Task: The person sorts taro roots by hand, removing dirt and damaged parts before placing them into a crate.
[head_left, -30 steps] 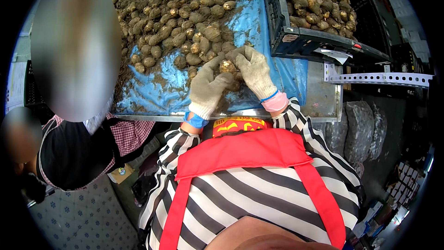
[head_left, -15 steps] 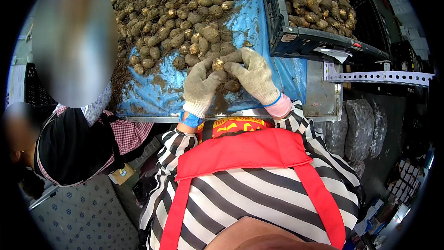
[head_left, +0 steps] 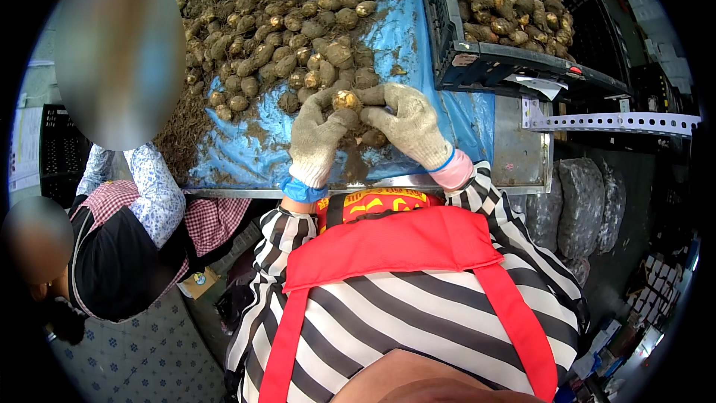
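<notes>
Between my gloved hands is a small brown taro with a pale, cut-looking patch facing up. My left hand, in a dirty off-white knit glove, curls its fingers and thumb round the taro's left side. From the right, my right hand in a matching glove has its bent fingers and thumb on the taro's right side. Just below the fingertips another taro lies on the blue plastic sheet. Beyond my hands spreads a large heap of hairy, soil-covered taros.
A black crate full of taros stands at the back right. Below it a white perforated metal bar juts right. Filled grey plastic bags sit on the floor at right. On my left, a person in patterned sleeves bends near the table.
My left hand has shifted slightly up and left, and the taro has moved a little the same way, its pale patch more visible. The person at left has changed posture, showing both sleeves.
</notes>
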The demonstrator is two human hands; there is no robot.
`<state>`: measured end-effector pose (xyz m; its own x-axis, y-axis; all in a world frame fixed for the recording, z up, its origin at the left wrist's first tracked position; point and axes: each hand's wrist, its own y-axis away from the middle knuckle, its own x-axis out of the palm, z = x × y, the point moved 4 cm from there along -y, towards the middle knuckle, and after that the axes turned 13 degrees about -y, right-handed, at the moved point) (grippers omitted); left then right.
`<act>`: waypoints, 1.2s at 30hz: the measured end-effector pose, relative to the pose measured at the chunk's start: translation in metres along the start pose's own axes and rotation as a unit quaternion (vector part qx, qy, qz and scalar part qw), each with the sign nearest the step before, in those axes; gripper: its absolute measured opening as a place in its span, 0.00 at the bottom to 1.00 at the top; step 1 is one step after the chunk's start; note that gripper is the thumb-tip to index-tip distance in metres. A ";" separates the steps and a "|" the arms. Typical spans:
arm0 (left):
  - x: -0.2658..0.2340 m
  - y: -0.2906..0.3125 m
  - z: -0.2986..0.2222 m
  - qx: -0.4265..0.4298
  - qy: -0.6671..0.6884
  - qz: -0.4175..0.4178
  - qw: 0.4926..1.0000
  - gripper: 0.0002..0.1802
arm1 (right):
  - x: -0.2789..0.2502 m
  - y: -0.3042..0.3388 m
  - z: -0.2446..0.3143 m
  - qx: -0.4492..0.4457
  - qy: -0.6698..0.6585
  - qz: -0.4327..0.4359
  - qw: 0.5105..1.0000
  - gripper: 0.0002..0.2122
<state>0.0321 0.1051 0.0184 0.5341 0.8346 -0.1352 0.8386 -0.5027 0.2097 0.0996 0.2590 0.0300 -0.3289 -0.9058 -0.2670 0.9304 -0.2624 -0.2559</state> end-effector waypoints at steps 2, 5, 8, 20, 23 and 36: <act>-0.002 -0.002 0.002 -0.001 0.008 -0.001 1.000 0.25 | 0.003 0.004 -0.002 0.040 -0.001 0.008 0.999 0.10; -0.005 0.000 -0.002 -0.022 0.104 -0.017 0.994 0.26 | 0.009 0.008 -0.006 0.060 0.019 0.196 0.979 0.10; -0.004 -0.003 -0.003 -0.013 0.164 -0.012 0.986 0.26 | -0.003 0.008 -0.018 0.084 -0.021 0.164 0.983 0.11; 0.008 0.008 0.002 -0.002 0.267 0.150 0.952 0.33 | -0.001 -0.008 0.002 0.109 -0.244 0.081 0.960 0.22; 0.014 0.002 0.007 -0.024 0.253 0.108 0.961 0.32 | 0.002 -0.004 -0.002 0.149 -0.267 0.042 0.951 0.18; 0.003 0.007 -0.020 -0.015 -0.206 0.130 0.970 0.24 | -0.005 -0.014 -0.019 0.220 -0.099 0.057 0.969 0.10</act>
<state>0.0375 0.1087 0.0388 0.7295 0.5171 -0.4477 0.6699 -0.6721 0.3153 0.0856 0.2734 0.0176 -0.2239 -0.9717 -0.0756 0.9519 -0.2347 0.1972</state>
